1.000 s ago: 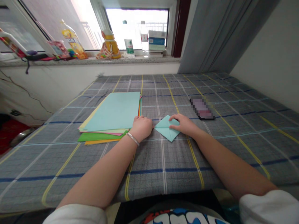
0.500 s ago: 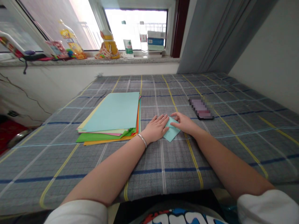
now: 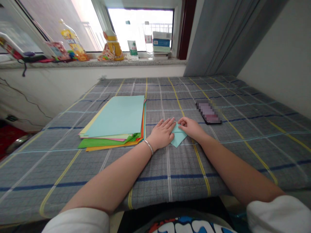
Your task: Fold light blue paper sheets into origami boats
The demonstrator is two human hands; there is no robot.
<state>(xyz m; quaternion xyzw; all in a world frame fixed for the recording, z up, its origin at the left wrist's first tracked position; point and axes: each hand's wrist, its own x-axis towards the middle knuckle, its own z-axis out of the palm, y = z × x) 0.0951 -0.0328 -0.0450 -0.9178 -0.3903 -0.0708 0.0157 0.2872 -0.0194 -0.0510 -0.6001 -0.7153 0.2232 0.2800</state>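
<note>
A small light-blue folded paper [image 3: 178, 138] lies on the plaid cloth, its near corner pointing toward me. Flat over its left part rests my left hand [image 3: 162, 133], fingers stretched out and a silver bangle on the wrist. My right hand [image 3: 190, 127] is at the paper's upper right, with thumb and curled fingers pinching at its far edge. The fingers hide part of that edge. Just left of my left hand lies a stack of coloured paper [image 3: 115, 116], a light-blue sheet on top and green, yellow and orange edges showing.
A phone [image 3: 209, 112] with a blurred screen lies to the right, beyond my right hand. The plaid cloth [image 3: 233, 149] covers the whole surface. Bottles, a tube and small boxes [image 3: 161, 42] stand on the windowsill [image 3: 136, 62] at the back.
The right thumb has drawn back from the paper's middle to its far edge, and those fingers have closed into a pinch. My left hand stays flat in place.
</note>
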